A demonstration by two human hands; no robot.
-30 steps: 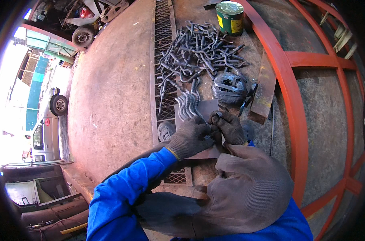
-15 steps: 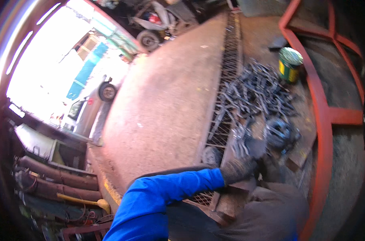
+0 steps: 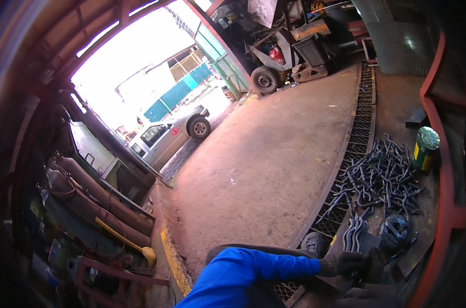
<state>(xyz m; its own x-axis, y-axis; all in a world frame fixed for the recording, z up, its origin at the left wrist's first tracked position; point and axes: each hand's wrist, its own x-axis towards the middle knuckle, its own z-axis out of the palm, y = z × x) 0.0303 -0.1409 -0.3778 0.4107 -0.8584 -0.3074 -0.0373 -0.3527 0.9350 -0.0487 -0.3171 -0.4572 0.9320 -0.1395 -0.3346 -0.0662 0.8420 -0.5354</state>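
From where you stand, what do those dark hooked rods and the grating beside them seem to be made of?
The hooked rods look like bare steel: dull grey-black, unpainted, bent into identical curves. The grating seems to be steel mesh in a frame, dusty and brownish, probably rusted. The left hand nearby wears a dark, cloth-like glove.

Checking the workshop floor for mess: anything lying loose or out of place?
Yes: a loose heap of bent dark metal rods sprawls across the floor grating beside a green can, untidy rather than stacked.

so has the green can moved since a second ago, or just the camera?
No. The green can sits beside the red frame rail, just beyond the pile of bent metal rods, as before; only the view swung left.
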